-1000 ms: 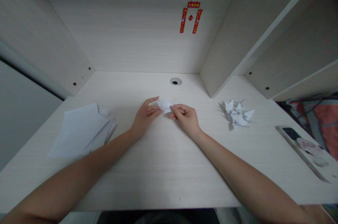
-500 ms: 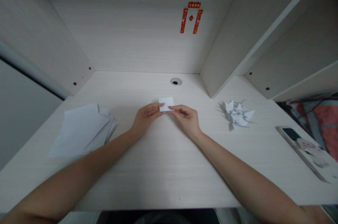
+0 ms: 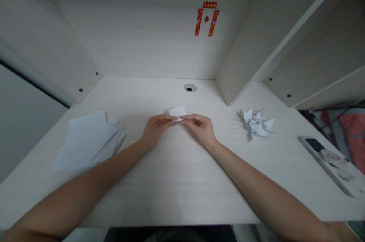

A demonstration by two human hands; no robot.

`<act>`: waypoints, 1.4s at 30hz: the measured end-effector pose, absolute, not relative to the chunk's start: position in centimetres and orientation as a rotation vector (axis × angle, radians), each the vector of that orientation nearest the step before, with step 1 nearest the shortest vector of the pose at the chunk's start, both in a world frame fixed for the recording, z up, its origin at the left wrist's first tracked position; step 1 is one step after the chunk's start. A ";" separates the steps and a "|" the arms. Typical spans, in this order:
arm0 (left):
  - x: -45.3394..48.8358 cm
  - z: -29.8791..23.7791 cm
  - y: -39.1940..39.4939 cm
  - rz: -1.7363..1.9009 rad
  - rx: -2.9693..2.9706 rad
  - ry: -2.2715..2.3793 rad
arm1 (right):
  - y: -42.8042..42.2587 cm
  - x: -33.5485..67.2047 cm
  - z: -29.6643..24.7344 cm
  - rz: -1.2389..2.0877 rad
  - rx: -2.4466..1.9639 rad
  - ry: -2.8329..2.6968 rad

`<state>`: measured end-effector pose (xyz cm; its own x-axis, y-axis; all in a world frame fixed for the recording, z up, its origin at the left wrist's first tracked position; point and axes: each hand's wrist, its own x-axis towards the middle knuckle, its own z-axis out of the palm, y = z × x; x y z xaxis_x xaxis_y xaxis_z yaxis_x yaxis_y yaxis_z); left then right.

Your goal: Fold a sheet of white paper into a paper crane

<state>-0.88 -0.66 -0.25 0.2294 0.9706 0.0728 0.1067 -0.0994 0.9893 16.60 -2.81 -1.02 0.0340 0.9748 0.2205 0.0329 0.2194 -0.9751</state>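
In the head view, the left hand and the right hand meet fingertip to fingertip over the middle of the desk, both pinching the near edge of a small folded white paper. The paper's free part stands just beyond the fingertips, away from the wrists, and tilts slightly. The remaining fingers of each hand are curled close together. Well to the outside of the left hand lies a stack of white sheets; well to the outside of the right hand sits a heap of folded paper pieces, and farther out a phone.
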 end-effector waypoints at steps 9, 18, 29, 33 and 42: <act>-0.8 0.0 -0.8 1.069 1.448 1.105 | -2.6 16.4 -1.2 1.030 -1.122 -1.233; -0.8 -0.1 -0.7 1.054 1.440 1.094 | -2.4 16.6 -1.5 1.074 -1.109 -1.216; -0.7 0.3 -0.8 1.119 1.447 1.145 | -2.7 16.2 -1.2 1.090 -1.054 -1.217; -0.7 0.2 -1.0 1.090 1.484 1.157 | -2.7 16.3 -1.0 1.095 -1.055 -1.197; -0.7 0.1 -1.1 1.103 1.502 1.154 | -2.5 16.2 -1.2 1.175 -1.012 -1.122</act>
<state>-0.73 -1.06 0.13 0.1608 0.9800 0.1176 0.1615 -0.1437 0.9764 16.24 -2.54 -1.21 0.0369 0.9923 0.1180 -0.1635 0.1225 -0.9789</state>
